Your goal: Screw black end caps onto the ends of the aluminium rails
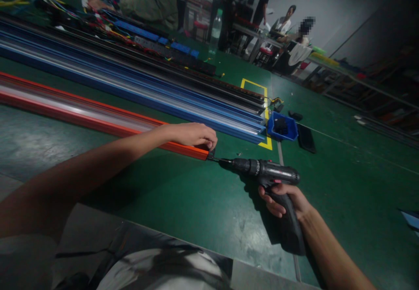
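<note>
Cordless drill point(265, 170), gripped in right hand point(288, 198), bit point(224, 161) pointing left toward end of orange channel point(91, 112) beside left hand point(194, 134), whose curled fingers' point(209, 141) hold is unclear.

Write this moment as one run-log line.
left hand: at orange profile end | right hand: gripping drill | bit: pointing toward profile end

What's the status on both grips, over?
Right grip around black pistol-shaped power drill. Left grip at end of long orange profile. Thin bit points there, left fingers close.
</note>
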Available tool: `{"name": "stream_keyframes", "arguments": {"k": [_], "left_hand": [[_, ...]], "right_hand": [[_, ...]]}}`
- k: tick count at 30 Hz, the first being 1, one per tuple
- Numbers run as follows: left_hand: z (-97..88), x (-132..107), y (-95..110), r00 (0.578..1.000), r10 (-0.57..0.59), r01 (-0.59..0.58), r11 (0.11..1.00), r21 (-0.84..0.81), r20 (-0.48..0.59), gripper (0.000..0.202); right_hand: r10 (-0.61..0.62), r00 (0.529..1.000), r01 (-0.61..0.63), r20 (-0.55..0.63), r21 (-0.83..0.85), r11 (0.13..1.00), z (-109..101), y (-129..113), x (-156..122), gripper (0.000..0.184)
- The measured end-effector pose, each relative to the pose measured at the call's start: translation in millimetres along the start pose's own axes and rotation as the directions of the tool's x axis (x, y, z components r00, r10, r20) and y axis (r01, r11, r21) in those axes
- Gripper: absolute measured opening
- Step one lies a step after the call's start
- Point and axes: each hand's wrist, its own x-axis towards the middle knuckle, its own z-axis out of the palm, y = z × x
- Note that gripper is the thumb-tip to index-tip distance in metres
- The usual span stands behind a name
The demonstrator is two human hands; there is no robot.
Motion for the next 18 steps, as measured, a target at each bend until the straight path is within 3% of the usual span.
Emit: {"name": "stream_keyframes", "arguments": {"k": [18], "left_hand": [[1.0,-0.5,-2.1,1.000,0.023,-0.023,1.000,0.008,0.001,0.019]], "right_hand": [[-0.009,1.000,0.009,0.006,0.036,0.999,0.1,1.0,-1.1,0.026]]}}
